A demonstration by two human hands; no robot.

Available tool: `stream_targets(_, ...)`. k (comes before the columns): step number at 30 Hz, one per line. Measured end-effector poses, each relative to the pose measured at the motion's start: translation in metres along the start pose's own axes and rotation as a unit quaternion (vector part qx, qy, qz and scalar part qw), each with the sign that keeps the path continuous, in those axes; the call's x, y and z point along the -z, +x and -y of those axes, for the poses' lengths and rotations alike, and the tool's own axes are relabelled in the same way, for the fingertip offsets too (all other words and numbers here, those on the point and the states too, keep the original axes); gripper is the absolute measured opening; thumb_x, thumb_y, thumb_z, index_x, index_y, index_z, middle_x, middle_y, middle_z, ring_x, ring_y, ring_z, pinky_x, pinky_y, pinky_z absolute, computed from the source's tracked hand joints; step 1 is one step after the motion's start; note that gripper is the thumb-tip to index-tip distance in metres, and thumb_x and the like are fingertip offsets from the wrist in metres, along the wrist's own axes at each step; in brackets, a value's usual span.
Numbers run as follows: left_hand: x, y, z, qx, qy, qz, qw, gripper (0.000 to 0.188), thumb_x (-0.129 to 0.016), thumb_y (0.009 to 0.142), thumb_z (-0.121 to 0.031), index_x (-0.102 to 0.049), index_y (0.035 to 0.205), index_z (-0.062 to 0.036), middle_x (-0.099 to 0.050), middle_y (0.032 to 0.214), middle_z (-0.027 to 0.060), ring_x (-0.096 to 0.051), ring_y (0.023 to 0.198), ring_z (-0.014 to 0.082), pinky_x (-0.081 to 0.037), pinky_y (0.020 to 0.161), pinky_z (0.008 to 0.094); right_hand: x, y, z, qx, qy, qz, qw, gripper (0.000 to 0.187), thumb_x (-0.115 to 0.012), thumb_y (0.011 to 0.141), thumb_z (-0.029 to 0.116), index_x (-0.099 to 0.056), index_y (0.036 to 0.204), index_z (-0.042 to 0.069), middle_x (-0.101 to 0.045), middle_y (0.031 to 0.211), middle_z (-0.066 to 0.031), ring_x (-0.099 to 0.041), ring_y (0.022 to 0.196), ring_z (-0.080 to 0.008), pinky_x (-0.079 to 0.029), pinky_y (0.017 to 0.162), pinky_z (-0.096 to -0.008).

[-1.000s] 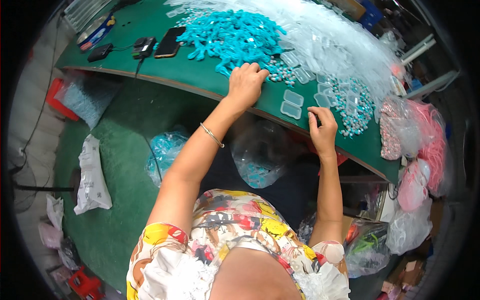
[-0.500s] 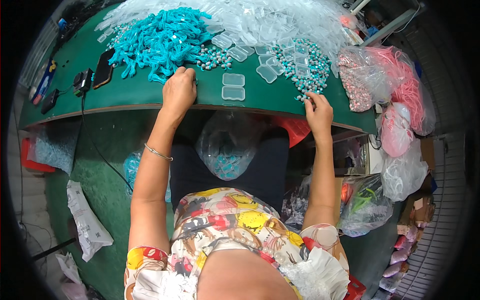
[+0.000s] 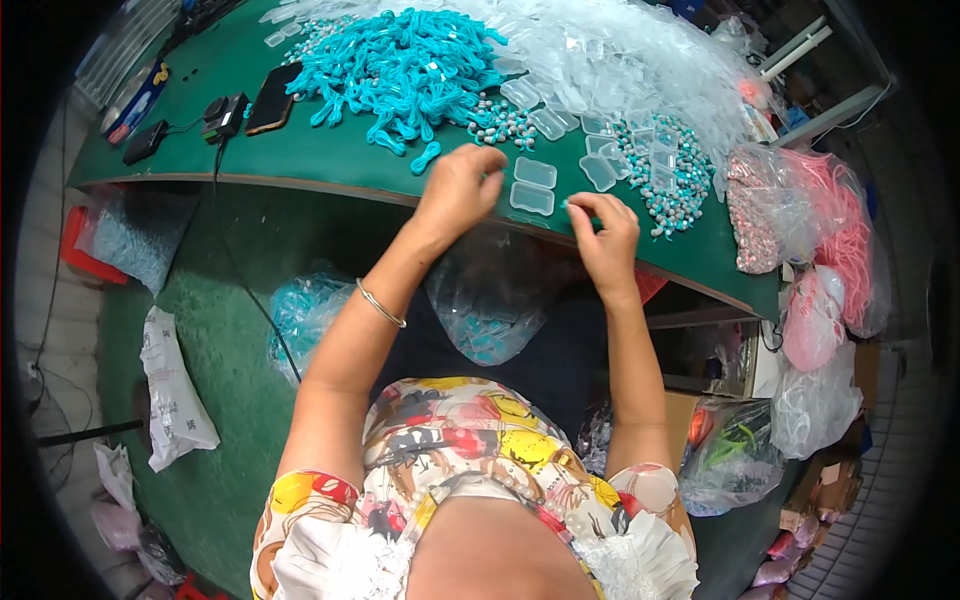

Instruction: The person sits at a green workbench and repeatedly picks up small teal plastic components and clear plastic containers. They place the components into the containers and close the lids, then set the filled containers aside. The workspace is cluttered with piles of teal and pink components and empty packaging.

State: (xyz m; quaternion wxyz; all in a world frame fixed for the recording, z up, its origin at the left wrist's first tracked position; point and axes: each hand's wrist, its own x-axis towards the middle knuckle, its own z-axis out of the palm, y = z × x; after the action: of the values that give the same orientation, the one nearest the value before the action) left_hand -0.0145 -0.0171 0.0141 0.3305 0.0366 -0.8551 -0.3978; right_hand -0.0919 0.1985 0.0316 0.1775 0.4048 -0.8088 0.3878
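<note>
Both forearms reach forward to table (image 3: 330, 155). My left hand (image 3: 463, 190) curled, can't tell if holding anything; my right hand (image 3: 608, 235) pinches small teal piece (image 3: 565, 204). Open plastic box (image 3: 533, 198) between.

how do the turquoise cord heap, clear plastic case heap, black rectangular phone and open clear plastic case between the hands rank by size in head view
1. Case heap
2. Cord heap
3. Phone and open case: too alike to rank

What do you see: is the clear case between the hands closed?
No, the clear case lies open, both halves flat on the table.
</note>
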Motion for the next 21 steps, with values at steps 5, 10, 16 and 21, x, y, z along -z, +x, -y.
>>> stream_targets(5, -0.024, -0.012, -0.018, 0.024, 0.022, 0.022, 0.999, 0.014, -0.072, 0.079, -0.012, -0.067, 0.091, -0.0042, -0.063, 0.085, 0.0140, -0.064, 0.077, 0.0346, -0.051, 0.068, 0.0434, -0.037, 0.001, 0.003, 0.017, -0.067, -0.008, 0.998, 0.006, -0.073, 0.080, 0.014, -0.069, 0.085, 0.014, -0.067, 0.084, -0.0005, -0.062, 0.085, -0.0217, -0.037, 0.086, -0.0391)
stream_targets(10, -0.030, -0.011, -0.020, 0.051, 0.108, 0.029, 0.992, 0.016, -0.072, 0.080, -0.016, -0.067, 0.091, -0.0059, -0.060, 0.088, 0.0135, -0.063, 0.079, 0.0350, -0.052, 0.069, 0.0456, -0.037, 0.007, 0.007, 0.028, -0.121, 0.018, 0.992, 0.006, -0.074, 0.079, 0.017, -0.070, 0.083, 0.014, -0.066, 0.084, -0.0002, -0.061, 0.087, -0.0224, -0.036, 0.087, -0.0400)
stream_targets(16, -0.020, -0.013, -0.025, 0.041, 0.099, 0.051, 0.993, 0.027, -0.073, 0.078, -0.022, -0.066, 0.099, -0.0057, -0.060, 0.089, 0.0140, -0.064, 0.082, 0.0354, -0.052, 0.071, 0.0465, -0.023, 0.028, -0.009, -0.028, 0.036, 0.073, 0.996, 0.007, -0.073, 0.079, 0.014, -0.071, 0.081, 0.008, -0.066, 0.082, -0.0061, -0.063, 0.078, -0.0266, -0.048, 0.073, -0.0399)
stream_targets(21, -0.014, -0.017, -0.025, 0.000, 0.131, 0.082, 0.988, 0.043, -0.075, 0.075, -0.023, -0.062, 0.112, -0.0058, -0.063, 0.094, 0.0150, -0.064, 0.090, 0.0353, -0.053, 0.075, 0.0472, -0.035, 0.073, 0.013, 0.059, 0.089, 0.102, 0.989, 0.012, -0.069, 0.081, 0.005, -0.071, 0.092, 0.003, -0.067, 0.086, -0.0111, -0.065, 0.078, -0.0232, -0.051, 0.073, -0.0341)
